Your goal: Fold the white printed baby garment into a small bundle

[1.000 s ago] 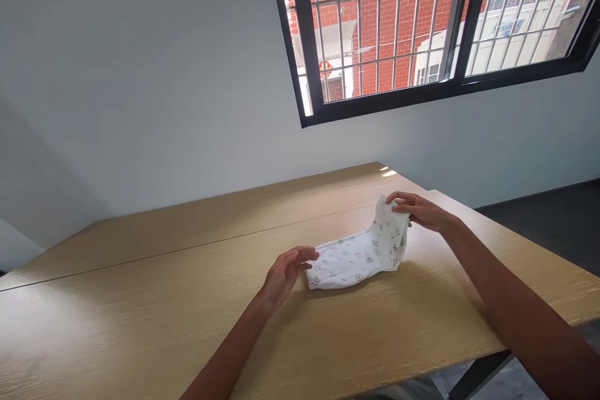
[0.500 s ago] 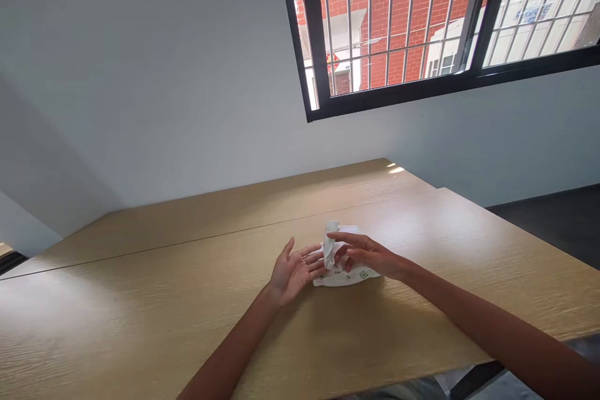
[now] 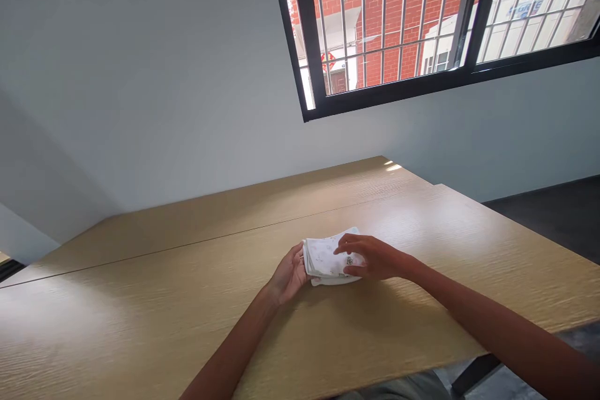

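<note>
The white printed cloth [image 3: 328, 257] now lies folded into a compact, roughly square bundle on the wooden table [image 3: 140, 325], where 1 second ago it stretched out long with its far end lifted, and half a second ago that end was being carried over toward the near one. The right hand [image 3: 370, 257] has come across from the table's right side and now rests flat on top of the bundle, fingers spread and pressing down, thumb at the nearer edge. The left hand [image 3: 290, 274], open with palm up half a second ago, now cups the bundle's left edge, fingers curled against the stacked layers; how far they reach under the cloth is hidden by the cloth itself. The bundle sits near the middle of the table, just this side of the seam [image 3: 187, 239] that runs across the tabletop. The small prints on the cloth are too tiny to make out, apart from 1 dark mark beside the right index finger. Above the table's far right corner, a black-framed barred window [image 3: 398, 25] shows a red brick building; a blue sign outside, past the window's right pane, is too blurred to read. Both forearms are cut off at the bottom edge.
</note>
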`<state>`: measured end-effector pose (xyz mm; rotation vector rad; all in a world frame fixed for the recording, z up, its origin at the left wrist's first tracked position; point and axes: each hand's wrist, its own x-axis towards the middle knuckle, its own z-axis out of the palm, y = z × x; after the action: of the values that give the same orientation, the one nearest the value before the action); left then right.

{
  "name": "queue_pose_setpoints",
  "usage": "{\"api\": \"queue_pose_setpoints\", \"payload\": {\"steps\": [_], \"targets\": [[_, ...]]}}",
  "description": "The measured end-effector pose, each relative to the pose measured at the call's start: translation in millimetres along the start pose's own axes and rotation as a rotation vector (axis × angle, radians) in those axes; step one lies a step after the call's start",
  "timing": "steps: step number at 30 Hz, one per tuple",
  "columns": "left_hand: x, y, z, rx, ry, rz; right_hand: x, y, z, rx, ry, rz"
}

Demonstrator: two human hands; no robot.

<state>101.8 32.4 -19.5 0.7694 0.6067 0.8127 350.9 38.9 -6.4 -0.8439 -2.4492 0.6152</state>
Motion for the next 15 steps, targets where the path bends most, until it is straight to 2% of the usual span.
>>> {"api": "queue_pose_setpoints", "payload": {"steps": [3,6,11,15], "targets": [[0,1,-2.1,0.025,0.017,-0.002,-4,5,-1,-0.194,-0.114,-0.051],[-2,5,-6.4,0.059,0.031,-0.026,-5,9,0,-0.263,-0.157,-0.065],[-6,15,-17.6,0.184,0.115,-0.072,-5,9,-2,-0.258,-0.148,-0.052],[-8,23,-29.9,0.368,0.248,-0.039,-6,8,-4,-0.16,-0.181,-0.04]]}}
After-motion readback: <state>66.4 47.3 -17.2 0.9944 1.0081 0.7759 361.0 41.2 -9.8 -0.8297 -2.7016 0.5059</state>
